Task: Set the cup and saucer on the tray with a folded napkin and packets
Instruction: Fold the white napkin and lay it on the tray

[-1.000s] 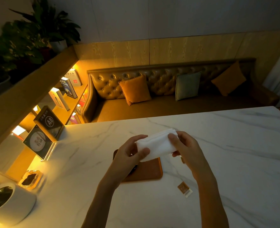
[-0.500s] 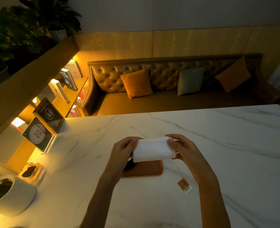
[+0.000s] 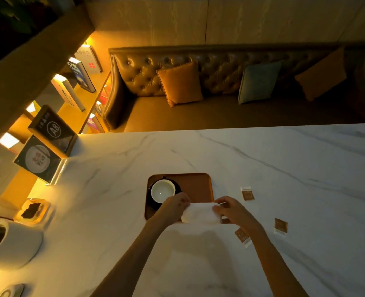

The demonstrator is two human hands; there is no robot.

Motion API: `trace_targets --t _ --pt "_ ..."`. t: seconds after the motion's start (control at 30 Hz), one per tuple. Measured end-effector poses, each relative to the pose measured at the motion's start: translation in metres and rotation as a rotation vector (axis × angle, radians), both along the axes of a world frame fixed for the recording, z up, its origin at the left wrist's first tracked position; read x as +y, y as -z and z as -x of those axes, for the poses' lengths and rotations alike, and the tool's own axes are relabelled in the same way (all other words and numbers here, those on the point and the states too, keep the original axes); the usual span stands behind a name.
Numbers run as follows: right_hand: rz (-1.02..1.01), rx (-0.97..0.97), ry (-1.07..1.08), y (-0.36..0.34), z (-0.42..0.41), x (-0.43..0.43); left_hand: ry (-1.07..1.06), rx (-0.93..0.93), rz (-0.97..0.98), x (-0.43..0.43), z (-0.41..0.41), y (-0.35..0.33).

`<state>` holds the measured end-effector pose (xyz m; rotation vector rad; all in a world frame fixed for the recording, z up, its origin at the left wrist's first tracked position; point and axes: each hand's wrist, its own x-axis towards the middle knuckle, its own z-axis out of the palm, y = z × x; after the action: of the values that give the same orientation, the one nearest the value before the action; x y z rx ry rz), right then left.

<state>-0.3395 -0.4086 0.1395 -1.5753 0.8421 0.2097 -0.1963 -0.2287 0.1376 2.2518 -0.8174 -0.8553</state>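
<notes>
- Holding the folded white paper napkin (image 3: 201, 215) by its two short ends, I have it over the near right corner of the brown rounded-rectangle tray (image 3: 195, 185).
- The white cup (image 3: 162, 191) already sits on its dark saucer (image 3: 151, 203) in the tray's left half.
- Three small brown packets (image 3: 247, 193) lie on the white marble table (image 3: 284, 168), not yet loaded.
- My left hand (image 3: 175, 203) and right hand (image 3: 231, 211) each pinch one napkin end, forearms converging.

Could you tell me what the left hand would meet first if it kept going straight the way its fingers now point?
The left hand points up and right while holding the napkin. Past that, it would probably cross the bare floor of the tray, passing right of the cup; height above the tray is unclear.
</notes>
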Motion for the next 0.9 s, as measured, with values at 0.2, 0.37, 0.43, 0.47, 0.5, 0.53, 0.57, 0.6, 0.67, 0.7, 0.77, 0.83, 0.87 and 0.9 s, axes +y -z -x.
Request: trace_targets --t 0.2,0.37,0.43,0.47,0.5,0.53,0.57,0.6,0.67,0.7,0.77,0.83,0.87,0.9 --pt "0.174 0.166 -0.115 0.067 -0.043 -0.025 0.308 -0.431 -0.319 -0.038 -0.03 0.058" --pt "0.331 0.246 -0.225 0.114 -0.073 -0.028 0.489 -0.559 -0.502 -0.056 -0.05 0.087" --pt "0.386 0.268 -0.266 0.128 -0.081 -0.028 0.496 -0.569 -0.542 -0.063 -0.054 0.095" --pt "0.428 0.275 -0.289 0.134 -0.084 -0.027 0.492 -0.566 -0.568 -0.066 -0.055 0.098" --pt "0.469 0.277 -0.301 0.139 -0.085 -0.027 0.485 -0.561 -0.593 -0.069 -0.054 0.101" --pt "0.503 0.275 -0.301 0.143 -0.086 -0.026 0.474 -0.559 -0.615 -0.071 -0.053 0.105" --pt "0.534 0.269 -0.295 0.148 -0.086 -0.026 0.46 -0.557 -0.626 -0.072 -0.051 0.108" --pt "0.564 0.264 -0.289 0.151 -0.085 -0.026 0.441 -0.552 -0.629 -0.072 -0.049 0.111" --pt "0.608 0.253 -0.274 0.157 -0.081 -0.027 0.4 -0.534 -0.624 -0.071 -0.045 0.116" --pt "0.62 0.244 -0.261 0.16 -0.079 -0.029 0.382 -0.53 -0.613 -0.071 -0.043 0.118" --pt "0.633 0.226 -0.23 0.163 -0.076 -0.03 0.345 -0.518 -0.581 -0.071 -0.042 0.12" --pt "0.651 0.217 -0.228 0.165 -0.075 -0.031 0.337 -0.509 -0.58 -0.073 -0.043 0.121" --pt "0.663 0.212 -0.235 0.166 -0.075 -0.031 0.362 -0.511 -0.593 -0.073 -0.044 0.121" --pt "0.678 0.208 -0.244 0.167 -0.075 -0.032 0.396 -0.516 -0.606 -0.074 -0.045 0.122"
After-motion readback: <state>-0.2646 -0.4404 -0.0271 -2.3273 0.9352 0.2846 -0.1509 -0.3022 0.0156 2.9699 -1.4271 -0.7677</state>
